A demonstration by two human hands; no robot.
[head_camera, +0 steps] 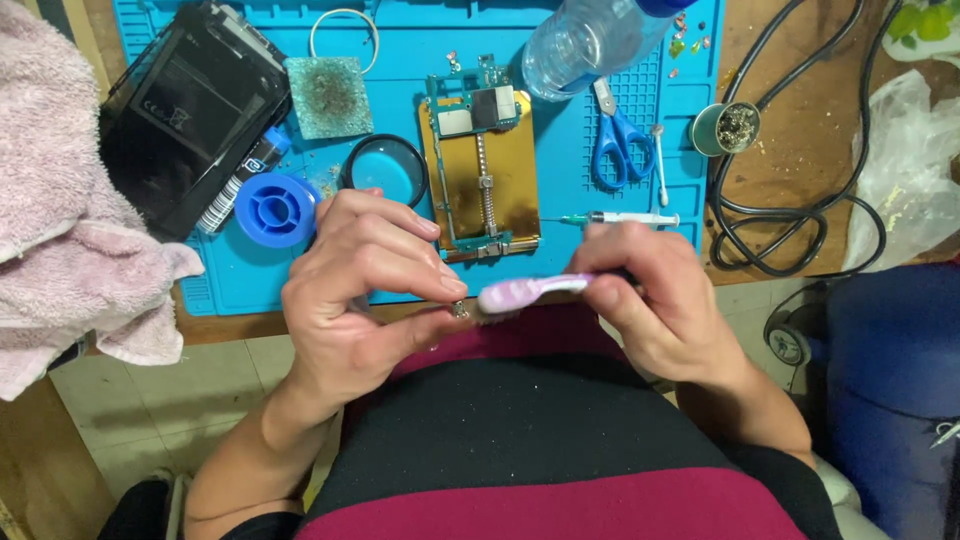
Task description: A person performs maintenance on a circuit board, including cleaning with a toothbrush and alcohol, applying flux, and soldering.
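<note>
Glossy plastic toothbrush — matt rubbery mat

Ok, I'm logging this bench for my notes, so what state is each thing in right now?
Left hand: pinching a small part at the fingertips.
Right hand: gripping a toothbrush, its head against the part.
Circuit board: clamped in the gold holder.
Scissors: shut, flat on the blue mat.
Bottle: lying on its side.
Syringe: lying flat.
Phone: lying flat, dark.

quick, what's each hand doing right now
Left hand: closed, pinching a small metal part between thumb and fingers.
Right hand: closed on a pink toothbrush, its head at the part.
</note>
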